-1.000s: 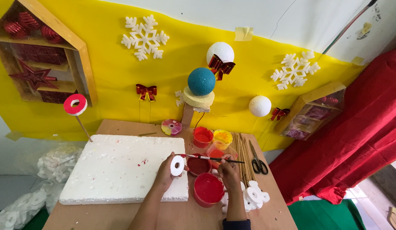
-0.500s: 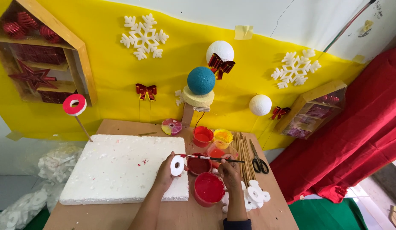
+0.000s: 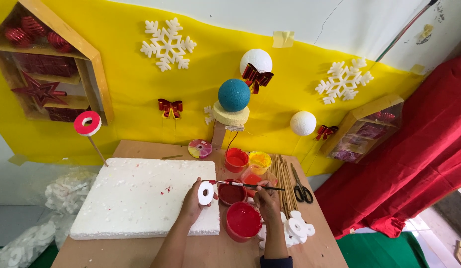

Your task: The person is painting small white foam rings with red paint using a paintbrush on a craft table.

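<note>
Nearest: round red plastic tub of red paint (image 3: pixel 243 220), on the brown wooden table (image 3: pixel 141 255) between the forearms. Just right of it, pile of white foam rings (image 3: pixel 296 229).

Left hand (image 3: pixel 193 202) closed around the rim of a small white foam ring with a centre hole (image 3: pixel 206 193), held upright over the near right corner of the large white foam slab (image 3: pixel 141 196). Right hand (image 3: pixel 266 199) pinched on a thin dark-handled paintbrush (image 3: pixel 248 185), bristle end at the ring's top edge.

Ring likely very light, stiff but crumbly, dents easily. Best gripped by the outer edge, light pressure, clear of wet paint.

Further back: dark red paint cup (image 3: pixel 231 192), red paint cup (image 3: pixel 236 159), yellow paint cup (image 3: pixel 259 161), bundle of wooden skewers (image 3: pixel 281 179), black-handled scissors (image 3: pixel 301 188). Far left, red-faced foam ring on a stick (image 3: pixel 87 123) stuck in the slab.

Hidden: ring's back face, left fingertips behind it, brush tip too small to read for paint load. Forearms cut off at bottom edge.
</note>
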